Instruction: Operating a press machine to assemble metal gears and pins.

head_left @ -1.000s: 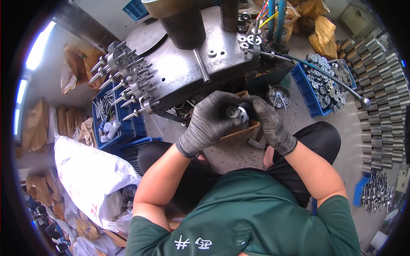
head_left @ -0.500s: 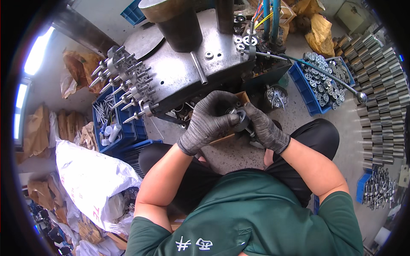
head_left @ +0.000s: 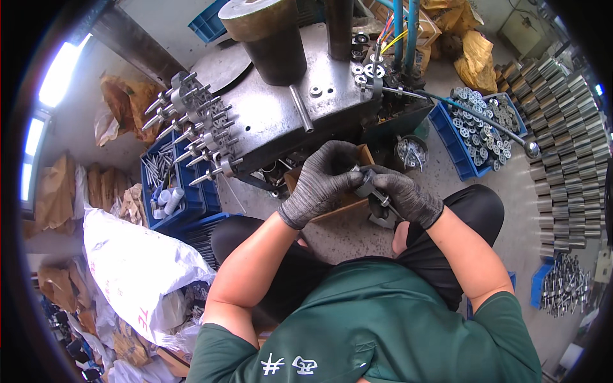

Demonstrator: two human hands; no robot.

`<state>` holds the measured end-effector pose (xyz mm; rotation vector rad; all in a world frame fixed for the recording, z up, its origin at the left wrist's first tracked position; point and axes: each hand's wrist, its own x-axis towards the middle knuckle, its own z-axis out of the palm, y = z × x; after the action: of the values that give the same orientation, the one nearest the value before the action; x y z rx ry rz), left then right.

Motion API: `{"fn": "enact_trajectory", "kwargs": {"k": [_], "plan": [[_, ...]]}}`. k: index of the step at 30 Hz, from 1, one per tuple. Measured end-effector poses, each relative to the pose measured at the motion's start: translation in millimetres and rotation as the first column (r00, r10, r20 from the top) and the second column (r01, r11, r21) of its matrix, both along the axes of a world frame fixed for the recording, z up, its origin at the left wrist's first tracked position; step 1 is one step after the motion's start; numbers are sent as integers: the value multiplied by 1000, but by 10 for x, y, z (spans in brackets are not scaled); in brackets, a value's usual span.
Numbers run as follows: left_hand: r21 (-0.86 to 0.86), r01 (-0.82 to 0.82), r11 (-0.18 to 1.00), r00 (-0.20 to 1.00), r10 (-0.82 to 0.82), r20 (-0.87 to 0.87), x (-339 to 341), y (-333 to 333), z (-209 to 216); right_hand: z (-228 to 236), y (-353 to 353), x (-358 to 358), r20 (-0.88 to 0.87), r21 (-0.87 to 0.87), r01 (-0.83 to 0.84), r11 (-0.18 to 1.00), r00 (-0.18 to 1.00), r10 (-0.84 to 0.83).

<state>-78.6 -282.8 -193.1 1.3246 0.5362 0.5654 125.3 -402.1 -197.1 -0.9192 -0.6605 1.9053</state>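
Observation:
Both my hands wear grey knit gloves and meet over the gap between my knees. A metal shaft with a round end piece [head_left: 366, 189] is held between them, its thin rod slanting down to the lower right. My right hand [head_left: 412, 199] closes round it, thumb and fingers along the piece. My left hand [head_left: 322, 184] pinches at its upper end, thumb against the fingertips; those fingers partly hide what is there. Just beneath the hands stands an open cardboard box [head_left: 341, 209].
Ahead is a steel machine table [head_left: 268, 118] with a loose metal tube [head_left: 301, 108] and a ring [head_left: 315, 91]. Rows of similar shafted parts [head_left: 201, 131] stand at its left. To the right are a blue crate [head_left: 456, 150] of slotted discs, a long rod [head_left: 485, 115] and stacked steel cylinders [head_left: 568, 159].
The shaft piece has been turned, so its round end now shows more edge-on and its rod points further to the lower right. The right hand has rotated slightly with it.

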Motion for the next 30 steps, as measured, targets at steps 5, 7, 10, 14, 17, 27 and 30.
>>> {"fn": "enact_trajectory", "kwargs": {"k": [5,7,10,14,17,27,30], "plan": [[37,-44,998,997,42,59,9,-13,14,123,6,-88,244,152,84,985,962,-120],[67,-41,997,998,37,56,14,-5,20,108,13,-116,322,223,103,969,931,-173],[40,-45,998,996,41,83,16,-8,13,66,14,-165,333,241,174,955,909,-250],[130,-88,988,996,87,13,12,2,-38,-74,27,-193,704,558,7,830,525,-478],[144,-104,984,994,105,3,0,0,-43,-19,29,-210,716,588,-28,808,483,-504],[164,76,984,993,-89,71,-41,28,64,-17,-33,-129,283,238,256,937,904,-319],[169,85,982,990,-102,95,-60,48,91,57,-35,-126,285,208,250,946,909,-303]]}}
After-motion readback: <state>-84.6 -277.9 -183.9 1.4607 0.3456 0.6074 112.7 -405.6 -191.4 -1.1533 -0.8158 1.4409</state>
